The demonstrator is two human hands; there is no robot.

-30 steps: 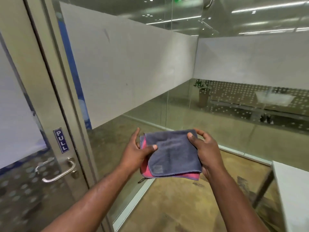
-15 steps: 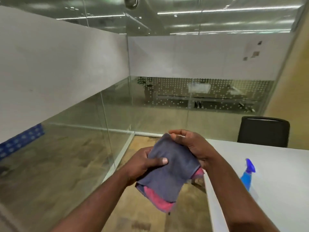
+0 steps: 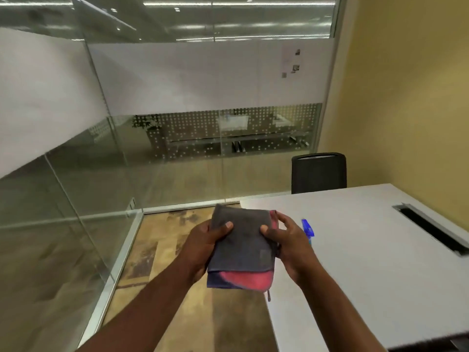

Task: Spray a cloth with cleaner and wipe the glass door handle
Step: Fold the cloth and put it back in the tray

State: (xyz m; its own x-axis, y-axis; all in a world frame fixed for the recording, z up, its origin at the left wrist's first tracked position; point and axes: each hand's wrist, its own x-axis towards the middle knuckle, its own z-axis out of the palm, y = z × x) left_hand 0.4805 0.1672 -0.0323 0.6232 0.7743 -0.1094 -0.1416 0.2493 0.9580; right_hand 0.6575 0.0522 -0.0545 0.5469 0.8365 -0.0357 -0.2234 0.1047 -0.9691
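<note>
A folded cloth [image 3: 241,247], grey on top with pink showing at its lower edge, is held flat in front of me. My left hand [image 3: 203,246] grips its left side with the thumb on top. My right hand [image 3: 285,243] holds its right side, thumb pressed on the grey face. Just behind my right hand, the blue top of a spray bottle [image 3: 307,227] stands on the white table [image 3: 368,262]; its body is mostly hidden by the hand. The door handle is out of view.
A black chair [image 3: 318,172] sits at the table's far edge. A cable slot [image 3: 431,228] is set into the table at the right. Glass partitions [image 3: 83,199] run along the left and back. A yellow wall [image 3: 406,97] stands at the right.
My view has swung right, away from the door and its handle, toward the table. The cloth has been folded smaller and now lies squarer between both hands, closer to the spray bottle.
</note>
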